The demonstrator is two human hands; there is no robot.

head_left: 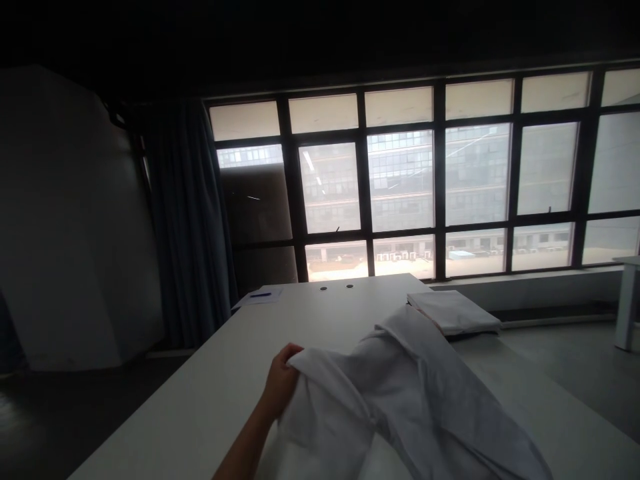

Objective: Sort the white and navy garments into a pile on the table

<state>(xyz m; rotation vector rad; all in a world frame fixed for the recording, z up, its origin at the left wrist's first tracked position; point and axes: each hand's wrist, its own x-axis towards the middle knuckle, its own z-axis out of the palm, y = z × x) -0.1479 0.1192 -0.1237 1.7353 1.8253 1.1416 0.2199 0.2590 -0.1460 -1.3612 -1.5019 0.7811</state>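
Observation:
My left hand (283,377) is closed on the upper left edge of a light grey-white cloth garment (415,387). From that grip the fabric hangs down in loose folds above the white table. Its right part is raised and stretches in a long bulging fold toward the lower right; I cannot make out what kind of garment it is. My right hand does not show. Just beyond the garment, a folded pile of white cloth (457,311) lies at the table's right edge.
The long white table (280,328) runs toward the windows. Papers (255,299) with a blue pen (261,295) lie at its far left corner, and two round cable holes are near its far end. A dark curtain (187,220) hangs at left; another white table (625,300) stands far right.

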